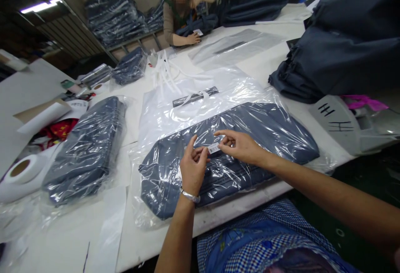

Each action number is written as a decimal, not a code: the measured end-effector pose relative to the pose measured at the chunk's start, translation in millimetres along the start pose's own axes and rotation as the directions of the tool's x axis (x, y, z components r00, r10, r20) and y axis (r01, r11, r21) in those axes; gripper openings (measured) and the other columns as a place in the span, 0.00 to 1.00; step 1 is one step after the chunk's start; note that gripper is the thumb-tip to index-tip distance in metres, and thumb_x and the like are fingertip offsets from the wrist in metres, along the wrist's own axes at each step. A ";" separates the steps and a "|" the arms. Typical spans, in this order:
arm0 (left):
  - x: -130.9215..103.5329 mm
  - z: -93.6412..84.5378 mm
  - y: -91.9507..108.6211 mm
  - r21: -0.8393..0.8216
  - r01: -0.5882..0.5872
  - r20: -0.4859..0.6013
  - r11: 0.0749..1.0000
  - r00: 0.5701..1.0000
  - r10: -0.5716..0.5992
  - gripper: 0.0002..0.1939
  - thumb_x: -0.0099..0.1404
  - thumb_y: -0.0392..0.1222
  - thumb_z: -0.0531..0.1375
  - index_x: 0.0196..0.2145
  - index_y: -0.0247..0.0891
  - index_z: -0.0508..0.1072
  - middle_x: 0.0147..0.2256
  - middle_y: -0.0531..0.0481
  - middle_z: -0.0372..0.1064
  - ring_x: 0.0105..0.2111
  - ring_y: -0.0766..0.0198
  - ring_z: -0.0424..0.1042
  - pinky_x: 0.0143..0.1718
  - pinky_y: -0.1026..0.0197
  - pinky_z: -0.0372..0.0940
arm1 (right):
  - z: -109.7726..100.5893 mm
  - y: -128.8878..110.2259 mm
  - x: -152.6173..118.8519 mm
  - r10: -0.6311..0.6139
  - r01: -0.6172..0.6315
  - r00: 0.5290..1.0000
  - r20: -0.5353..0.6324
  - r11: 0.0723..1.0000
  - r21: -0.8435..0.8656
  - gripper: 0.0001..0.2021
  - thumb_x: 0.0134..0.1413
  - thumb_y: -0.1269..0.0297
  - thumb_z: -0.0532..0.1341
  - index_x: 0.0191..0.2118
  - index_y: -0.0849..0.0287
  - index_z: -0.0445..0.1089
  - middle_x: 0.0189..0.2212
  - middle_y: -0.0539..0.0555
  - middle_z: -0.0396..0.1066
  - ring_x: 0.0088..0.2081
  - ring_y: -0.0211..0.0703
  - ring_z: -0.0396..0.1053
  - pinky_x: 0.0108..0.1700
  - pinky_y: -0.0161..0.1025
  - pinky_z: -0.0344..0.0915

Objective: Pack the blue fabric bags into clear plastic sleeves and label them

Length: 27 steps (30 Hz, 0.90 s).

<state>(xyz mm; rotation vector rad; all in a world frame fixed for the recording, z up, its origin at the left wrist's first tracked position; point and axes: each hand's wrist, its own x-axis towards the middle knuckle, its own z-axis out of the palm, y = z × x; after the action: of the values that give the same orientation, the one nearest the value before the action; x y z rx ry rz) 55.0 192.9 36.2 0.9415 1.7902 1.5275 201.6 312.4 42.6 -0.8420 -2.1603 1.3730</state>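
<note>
A small white barcode label [213, 147] is stretched between my two hands. My left hand [193, 162] pinches its left end between thumb and fingers, and my right hand [239, 145] pinches the right end. Both hands are just over a dark blue-grey fabric bag [262, 127] sealed in a clear plastic bag [200, 115]. The fabric bag lies flat across the table in front of me. Whether the label touches the plastic, I cannot tell. Above the fabric, the plastic's upper part lies flat with a dark printed strip on it.
Another wrapped bag [89, 148] lies on the left, near a roll of white labels [23, 169]. Dark fabric [340, 52] is piled at the right beside a grey plastic holder [336, 123]. Across the table [140, 239], a co-worker [176, 19] handles another bag.
</note>
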 end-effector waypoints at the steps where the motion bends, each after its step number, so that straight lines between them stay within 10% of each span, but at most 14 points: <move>1: 0.5 -1.4 -1.1 0.034 -0.004 -0.012 0.999 1.000 0.004 0.31 0.63 0.48 0.62 0.62 0.44 0.60 0.41 0.47 0.75 0.36 0.61 0.77 0.31 0.60 0.75 | 0.0 1.8 1.3 0.004 -0.004 1.000 -0.001 1.000 -0.023 0.21 0.53 0.64 0.61 0.54 0.55 0.68 0.30 0.50 0.73 0.28 0.37 0.67 0.31 0.36 0.64; 13: 2.1 -5.3 -8.7 0.424 -0.271 0.062 0.864 0.961 0.270 0.21 0.67 0.41 0.58 0.57 0.46 0.67 0.41 0.52 0.78 0.38 0.64 0.77 0.37 0.62 0.71 | 0.5 1.5 1.7 0.142 -0.135 0.987 0.080 0.987 -0.090 0.27 0.54 0.68 0.60 0.61 0.57 0.60 0.31 0.49 0.74 0.21 0.33 0.66 0.27 0.33 0.63; 27: 8.1 1.7 -17.9 0.635 -0.351 0.196 0.688 0.935 0.296 0.22 0.66 0.38 0.59 0.57 0.48 0.66 0.40 0.52 0.78 0.38 0.61 0.73 0.37 0.59 0.65 | 7.0 10.3 3.3 0.119 -0.112 0.991 0.058 0.988 -0.108 0.29 0.55 0.68 0.59 0.63 0.57 0.57 0.30 0.48 0.75 0.21 0.34 0.67 0.29 0.33 0.64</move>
<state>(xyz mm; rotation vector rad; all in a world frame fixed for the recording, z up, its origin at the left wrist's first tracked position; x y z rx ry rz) 49.4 199.0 18.2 1.7177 2.2450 0.9858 197.3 313.5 30.5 -0.9898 -2.2811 1.3684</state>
